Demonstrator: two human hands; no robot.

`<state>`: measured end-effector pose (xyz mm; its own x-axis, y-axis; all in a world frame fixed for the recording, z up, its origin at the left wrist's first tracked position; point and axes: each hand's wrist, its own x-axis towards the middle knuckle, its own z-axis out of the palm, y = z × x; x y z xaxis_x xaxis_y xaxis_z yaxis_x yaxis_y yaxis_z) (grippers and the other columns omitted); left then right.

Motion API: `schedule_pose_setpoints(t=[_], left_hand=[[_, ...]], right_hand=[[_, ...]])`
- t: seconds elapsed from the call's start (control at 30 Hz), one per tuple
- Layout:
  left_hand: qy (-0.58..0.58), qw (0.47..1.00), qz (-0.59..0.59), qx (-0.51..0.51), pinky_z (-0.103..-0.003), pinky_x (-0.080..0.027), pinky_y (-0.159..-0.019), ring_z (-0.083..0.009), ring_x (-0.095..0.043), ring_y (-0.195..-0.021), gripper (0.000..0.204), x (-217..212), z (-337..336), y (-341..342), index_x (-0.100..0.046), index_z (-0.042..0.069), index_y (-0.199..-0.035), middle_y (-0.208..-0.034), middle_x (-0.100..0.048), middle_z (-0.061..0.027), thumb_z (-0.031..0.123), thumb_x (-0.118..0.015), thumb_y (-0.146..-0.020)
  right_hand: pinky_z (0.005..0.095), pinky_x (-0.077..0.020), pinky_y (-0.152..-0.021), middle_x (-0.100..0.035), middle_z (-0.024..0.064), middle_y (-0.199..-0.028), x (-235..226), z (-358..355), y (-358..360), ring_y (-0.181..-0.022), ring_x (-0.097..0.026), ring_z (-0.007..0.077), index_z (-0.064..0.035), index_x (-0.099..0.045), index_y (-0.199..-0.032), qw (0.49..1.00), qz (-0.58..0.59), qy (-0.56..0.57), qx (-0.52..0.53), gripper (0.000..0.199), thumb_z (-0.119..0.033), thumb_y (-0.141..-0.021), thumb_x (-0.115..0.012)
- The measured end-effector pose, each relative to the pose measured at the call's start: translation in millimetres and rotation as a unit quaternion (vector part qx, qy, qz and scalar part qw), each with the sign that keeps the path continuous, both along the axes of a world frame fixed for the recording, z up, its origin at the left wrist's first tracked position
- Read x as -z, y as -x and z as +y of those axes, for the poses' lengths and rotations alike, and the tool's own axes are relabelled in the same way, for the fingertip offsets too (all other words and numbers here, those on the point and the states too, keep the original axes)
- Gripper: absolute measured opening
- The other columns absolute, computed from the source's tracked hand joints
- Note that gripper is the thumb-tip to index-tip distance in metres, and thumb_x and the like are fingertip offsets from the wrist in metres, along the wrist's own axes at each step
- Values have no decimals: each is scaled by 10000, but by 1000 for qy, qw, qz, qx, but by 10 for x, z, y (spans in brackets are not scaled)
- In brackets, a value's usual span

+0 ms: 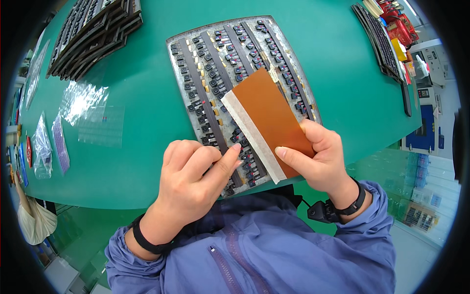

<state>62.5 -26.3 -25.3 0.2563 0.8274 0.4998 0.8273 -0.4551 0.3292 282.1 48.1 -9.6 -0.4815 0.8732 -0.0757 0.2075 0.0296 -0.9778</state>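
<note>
My right hand [320, 159] grips an orange-brown rectangular sheet [269, 110] by its lower right part, thumb on top. A whitish tape-like strip [254, 142] runs along the sheet's left edge. Beneath the sheet lies a grey metal tray [218, 26] with rows of small black camera-like modules [200, 111], dark bars between the rows; the sheet hides part of them. Over the tray's near left part, my left hand [196, 171] is closed, thumb and index fingertips close together. Whatever they may pinch is too small to make out.
Dark trays [98, 36] are stacked at the far left of the green table [147, 161]. More dark trays [379, 41] lie at the far right. Clear plastic sheets [100, 125] and plastic bags [44, 147] are spread on the left side.
</note>
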Motion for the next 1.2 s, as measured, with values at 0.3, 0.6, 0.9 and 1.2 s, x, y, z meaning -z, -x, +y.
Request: schedule_pose_setpoints(t=[0.3, 0.6, 0.9, 1.2], left_hand=[[14, 1000, -1, 10, -340, -401, -681, -179, -498, -787, 325, -8, 18, 1, -713, 101, -1011, -826, -490, 4, 130, -762, -691], [26, 999, 43, 2, -331, -391, -701, -172, -492, -775, 284, -49, 29, -14, -709, 117, -1009, -817, -480, 11, 133, -723, -726], [7, 999, 28, 23, -330, -398, -695, -168, -497, -763, 272, -49, 108, 7, -708, 113, -994, -800, -477, 11, 142, -733, -725], [9, 999, 47, -12, -326, -390, -684, -177, -494, -762, 272, -24, 159, 26, -708, 104, -988, -794, -473, 6, 127, -736, -719]], right_hand=[[241, -420, -501, -589, 9, -669, -69, 33, -19, -598, -525, 30, 20, -639, -916, 996, -50, -58, -37, 128, -22, -801, -675], [235, -437, -526, -614, 14, -708, -55, 42, -36, -628, -532, 30, 19, -640, -933, 998, -45, -22, -35, 137, -34, -813, -678], [244, -472, -592, -644, 34, -782, 54, 38, 17, -699, -565, 48, 5, -627, -931, 1000, -4, 22, 9, 124, -64, -844, -681], [250, -464, -565, -631, 39, -735, 37, 47, 43, -650, -553, 59, -2, -626, -905, 999, -48, -12, 6, 129, -83, -832, -694]])
